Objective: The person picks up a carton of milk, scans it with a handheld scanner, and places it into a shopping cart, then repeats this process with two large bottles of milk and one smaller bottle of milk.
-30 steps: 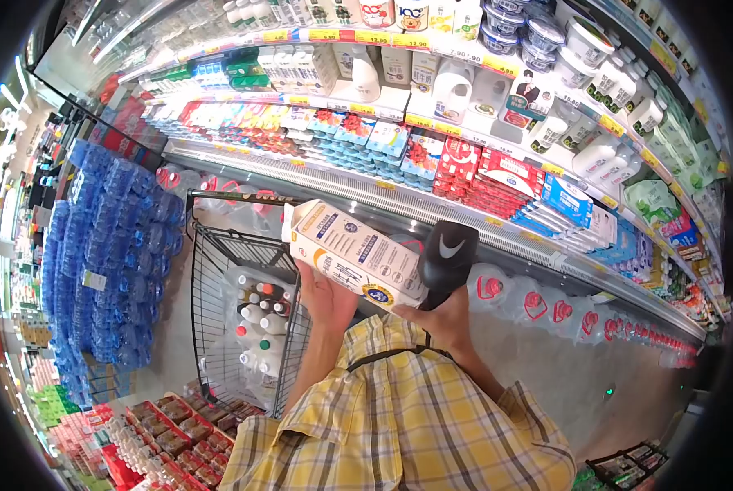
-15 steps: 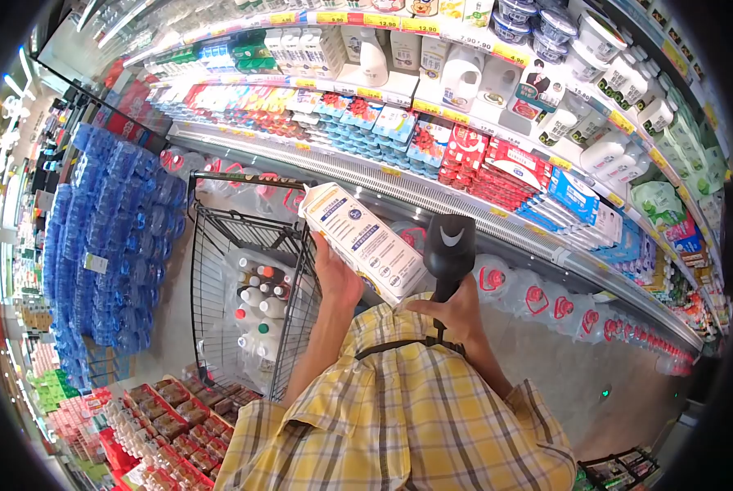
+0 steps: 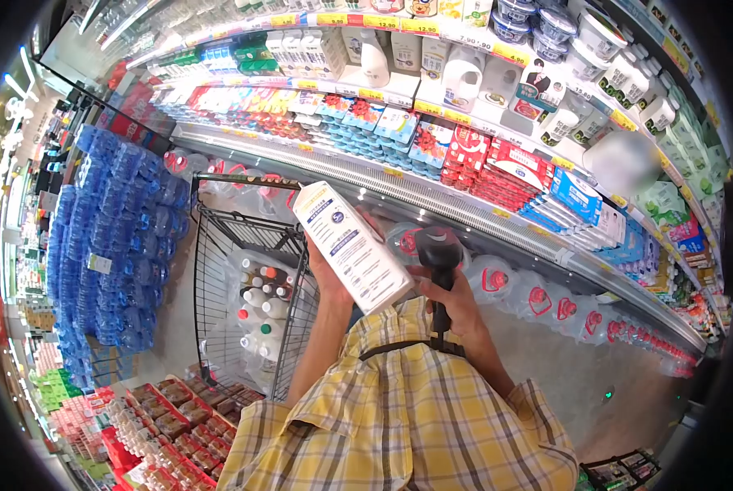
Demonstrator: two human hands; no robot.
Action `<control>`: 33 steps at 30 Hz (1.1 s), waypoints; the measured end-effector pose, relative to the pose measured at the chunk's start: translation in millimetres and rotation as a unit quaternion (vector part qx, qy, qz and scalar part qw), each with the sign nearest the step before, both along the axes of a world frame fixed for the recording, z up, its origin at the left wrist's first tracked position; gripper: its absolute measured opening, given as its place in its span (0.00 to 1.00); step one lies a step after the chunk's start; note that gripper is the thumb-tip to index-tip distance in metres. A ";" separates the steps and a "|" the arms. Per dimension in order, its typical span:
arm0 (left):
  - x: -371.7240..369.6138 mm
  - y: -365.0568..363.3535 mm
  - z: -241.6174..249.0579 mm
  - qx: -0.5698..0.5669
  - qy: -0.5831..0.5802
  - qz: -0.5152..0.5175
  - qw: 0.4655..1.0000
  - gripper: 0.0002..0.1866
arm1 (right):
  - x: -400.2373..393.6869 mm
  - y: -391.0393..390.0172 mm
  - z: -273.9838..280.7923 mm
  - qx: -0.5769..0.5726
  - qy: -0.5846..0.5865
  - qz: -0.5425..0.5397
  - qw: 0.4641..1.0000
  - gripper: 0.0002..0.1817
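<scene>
A white milk carton (image 3: 353,250) with blue and yellow print is held tilted in front of my chest. My left hand (image 3: 327,274) grips its left side, the fingers partly hidden behind it. In my right hand (image 3: 456,307) is a black handheld barcode scanner (image 3: 438,254), its handle wrapped by the fingers and its head up. The scanner sits just right of the carton's lower end. A shopping cart (image 3: 289,237) stands to the left, with several bottles (image 3: 262,304) in clear plastic inside it.
Ahead runs a chilled shelf (image 3: 342,147) of cartons, bottles and tubs. Large water jugs (image 3: 538,299) line its foot. Stacked blue water bottles (image 3: 113,245) rise at the left, and red trays of packaged goods (image 3: 170,417) sit at lower left. A dark basket (image 3: 624,470) shows at lower right.
The carton has turned, so a side edge now shows, and its lower end has shifted left. The scanner has tipped, its head moving slightly down and left.
</scene>
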State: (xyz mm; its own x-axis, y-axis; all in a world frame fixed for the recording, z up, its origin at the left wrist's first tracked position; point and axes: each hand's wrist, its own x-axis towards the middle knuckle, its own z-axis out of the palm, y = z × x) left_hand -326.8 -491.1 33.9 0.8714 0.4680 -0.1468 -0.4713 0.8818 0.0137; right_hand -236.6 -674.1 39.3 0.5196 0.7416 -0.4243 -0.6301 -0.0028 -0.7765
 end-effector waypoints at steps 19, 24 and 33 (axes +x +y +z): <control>2.0 11.9 -4.0 0.124 -0.050 -0.047 0.990 0.48 | -15.4 6.6 20.0 -0.004 -0.076 0.052 0.996 0.40; 6.4 0.7 26.7 0.131 0.046 -0.031 0.990 0.50 | -12.0 5.9 24.9 0.039 -0.043 0.034 0.998 0.40; -15.5 -9.3 24.5 0.160 0.199 -0.046 0.966 0.32 | 5.6 8.3 24.8 -0.021 -0.263 0.016 0.964 0.42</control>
State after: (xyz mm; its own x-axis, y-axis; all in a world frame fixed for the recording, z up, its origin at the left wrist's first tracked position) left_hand -342.3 -500.4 58.4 0.8160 0.4686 -0.3386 -0.2932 0.8402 0.4562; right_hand -231.0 -665.9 64.1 0.6476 0.7494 -0.1378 -0.1479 -0.0538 -0.9875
